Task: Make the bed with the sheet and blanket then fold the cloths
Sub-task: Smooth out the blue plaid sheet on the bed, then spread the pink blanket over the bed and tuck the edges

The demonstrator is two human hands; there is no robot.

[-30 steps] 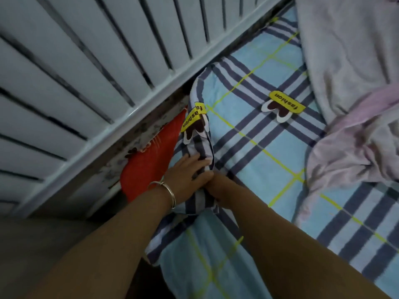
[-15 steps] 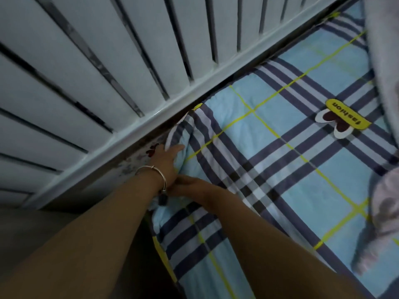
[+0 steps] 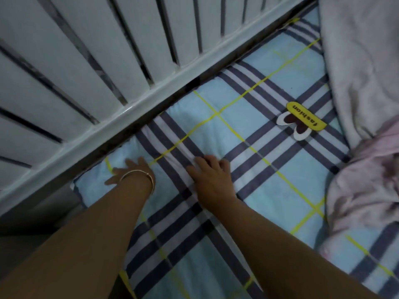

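Now the sheet (image 3: 248, 130), smooth blue cotton crossed by navy, white and yellow checks, lies flat over the mattress corner by the white slatted headboard (image 3: 90, 67). Left hand (image 3: 131, 171) and right hand (image 3: 212, 176) press on it, fingers spread flat. Crumpled pink blanket (image 3: 364, 130) sits right.

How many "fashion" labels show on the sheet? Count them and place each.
1. The label lies on the sheet, right of the right hand, near the blanket. The blanket may hide others.
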